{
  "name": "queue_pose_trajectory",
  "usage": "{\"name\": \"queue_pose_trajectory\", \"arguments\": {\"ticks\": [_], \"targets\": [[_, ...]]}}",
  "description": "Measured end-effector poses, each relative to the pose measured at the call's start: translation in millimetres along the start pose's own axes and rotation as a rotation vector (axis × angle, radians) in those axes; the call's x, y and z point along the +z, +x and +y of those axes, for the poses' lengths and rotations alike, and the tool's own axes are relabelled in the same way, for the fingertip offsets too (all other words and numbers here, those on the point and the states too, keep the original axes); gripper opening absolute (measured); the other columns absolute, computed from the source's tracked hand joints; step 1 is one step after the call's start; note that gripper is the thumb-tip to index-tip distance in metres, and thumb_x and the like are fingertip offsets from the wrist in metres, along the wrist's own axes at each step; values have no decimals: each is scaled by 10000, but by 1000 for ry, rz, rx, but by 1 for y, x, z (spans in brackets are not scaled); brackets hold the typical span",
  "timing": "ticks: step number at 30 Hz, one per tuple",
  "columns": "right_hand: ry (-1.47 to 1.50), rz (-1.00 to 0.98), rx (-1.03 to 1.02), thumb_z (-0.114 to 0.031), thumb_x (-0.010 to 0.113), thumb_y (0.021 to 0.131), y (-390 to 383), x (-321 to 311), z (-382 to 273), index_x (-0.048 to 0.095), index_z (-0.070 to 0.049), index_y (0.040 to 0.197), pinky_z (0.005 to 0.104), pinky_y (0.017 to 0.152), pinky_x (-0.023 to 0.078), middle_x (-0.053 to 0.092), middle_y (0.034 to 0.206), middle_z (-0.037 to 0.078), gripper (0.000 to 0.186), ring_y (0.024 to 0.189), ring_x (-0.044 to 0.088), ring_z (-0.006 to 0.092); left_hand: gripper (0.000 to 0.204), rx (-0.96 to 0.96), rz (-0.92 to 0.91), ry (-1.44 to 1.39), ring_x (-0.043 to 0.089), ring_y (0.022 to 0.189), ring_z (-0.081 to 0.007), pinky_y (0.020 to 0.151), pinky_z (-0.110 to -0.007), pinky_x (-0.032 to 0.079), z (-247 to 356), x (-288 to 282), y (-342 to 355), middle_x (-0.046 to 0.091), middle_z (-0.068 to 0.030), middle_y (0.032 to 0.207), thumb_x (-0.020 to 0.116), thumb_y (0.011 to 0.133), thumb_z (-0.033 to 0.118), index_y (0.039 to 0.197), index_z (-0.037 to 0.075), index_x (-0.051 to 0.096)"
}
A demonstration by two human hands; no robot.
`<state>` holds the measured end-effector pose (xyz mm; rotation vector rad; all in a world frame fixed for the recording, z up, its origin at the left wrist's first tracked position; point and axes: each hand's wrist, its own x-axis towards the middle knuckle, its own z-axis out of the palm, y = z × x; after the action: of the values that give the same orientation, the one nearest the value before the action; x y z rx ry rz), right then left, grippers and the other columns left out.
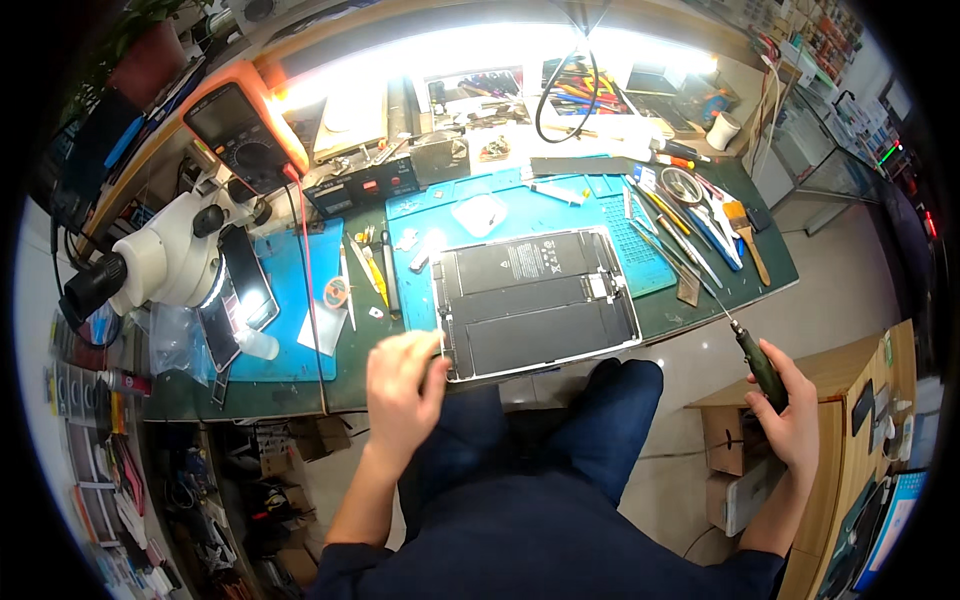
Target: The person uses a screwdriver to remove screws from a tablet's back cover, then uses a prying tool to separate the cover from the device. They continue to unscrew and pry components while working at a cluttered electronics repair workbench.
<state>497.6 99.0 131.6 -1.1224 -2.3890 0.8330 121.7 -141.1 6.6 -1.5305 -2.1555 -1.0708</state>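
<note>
An opened tablet (535, 290), its dark battery cells and white rim exposed, lies on the blue mat (420, 310) at the bench's near edge. Beside its near left corner is my left hand (400, 385), fingers loosely bent and thumb apart, with nothing visible in them. I cannot tell whether its fingertips touch the rim. Off to the right, beyond the bench edge, my right hand (785, 410) is closed round the dark green handle of a screwdriver (760, 368). The thin metal shaft points up and left toward the tools on the bench.
Right of the tablet lie several tweezers and pens (690, 230) and a brush (745, 235). A microscope (165, 255) and an orange multimeter (245, 130) stand left, its red lead (305, 240) hanging over the bench. A wooden cabinet (850, 400) stands at the lower right.
</note>
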Motion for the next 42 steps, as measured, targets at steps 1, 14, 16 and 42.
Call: {"name": "queue_pose_trajectory", "arguments": {"ticks": [1, 14, 16, 42], "targets": [[17, 3, 27, 61, 713, 795, 2, 3, 2, 592, -26, 1425, 339, 893, 543, 725, 1092, 157, 648, 989, 715, 240, 310, -58, -13, -5, 621, 1049, -344, 926, -432, 486, -10, 0, 10, 678, -158, 1120, 707, 918, 69, 1223, 14, 684], [21, -54, 61, 60, 722, 799, 59, 32, 38, 588, -34, 1436, 348, 891, 555, 721, 1130, 168, 657, 1015, 726, 249, 480, 5, -221, 299, 615, 1096, -242, 941, -380, 420, -48, 30, 59, 660, -73, 1181, 630, 813, -66, 1275, 44, 700], [35, -34, 54, 61, 722, 800, 66, 36, 42, 586, -33, 1436, 348, 890, 556, 716, 1143, 171, 657, 1016, 725, 248, 440, 10, -221, 318, 623, 1083, -236, 935, -378, 430, -46, 30, 61, 668, -68, 1171, 643, 815, -56, 1239, 40, 718], [-357, -132, -261, -43, 771, 845, 131, 61, 11, 600, -162, 1433, 393, 731, 566, 700, 1047, 107, 624, 877, 700, 308, 433, 8, -180, 309, 645, 1052, -276, 934, -394, 460, -37, 28, 66, 699, -96, 1135, 621, 774, -109, 1179, 3, 728]]}}
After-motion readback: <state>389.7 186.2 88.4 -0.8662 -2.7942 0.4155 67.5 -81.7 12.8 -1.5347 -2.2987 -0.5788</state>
